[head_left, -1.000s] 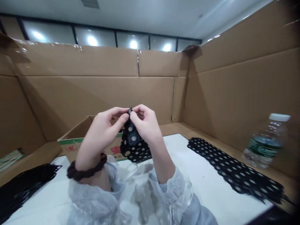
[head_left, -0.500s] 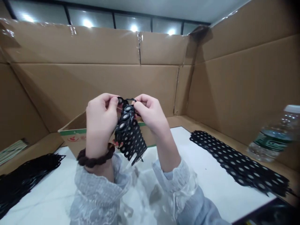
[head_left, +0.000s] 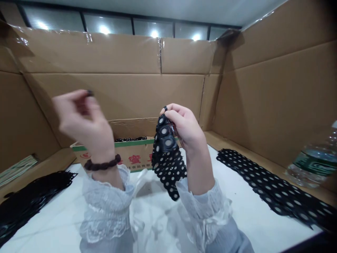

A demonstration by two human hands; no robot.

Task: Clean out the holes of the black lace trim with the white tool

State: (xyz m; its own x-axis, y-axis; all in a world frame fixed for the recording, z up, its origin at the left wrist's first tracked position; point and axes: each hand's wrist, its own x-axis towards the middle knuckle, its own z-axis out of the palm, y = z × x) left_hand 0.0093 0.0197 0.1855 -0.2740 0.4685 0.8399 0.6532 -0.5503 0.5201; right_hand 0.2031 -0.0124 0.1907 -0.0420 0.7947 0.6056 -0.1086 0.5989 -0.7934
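Observation:
My right hand (head_left: 187, 125) pinches the top of a black sheet with rows of pale round dots (head_left: 168, 165). The sheet hangs down in front of the box, its ring-like dots larger near the top. Off to the left and raised, my left hand (head_left: 83, 121) is closed, slightly blurred by motion. Between its fingertips shows a small black piece (head_left: 90, 93), too blurred to name. The two hands are well apart.
Behind the hands stands a cardboard box with a green edge (head_left: 137, 142), with dotted black pieces inside. Black strips (head_left: 34, 196) lie at left, dotted black sheets (head_left: 265, 186) at right. A water bottle (head_left: 313, 163) stands at far right. Tall cardboard walls (head_left: 126, 95) surround the white tabletop (head_left: 63, 207).
My left hand has come away from the dotted sheet and moved left, a small black piece in its fingers. The right hand has shifted slightly right, still gripping the sheet.

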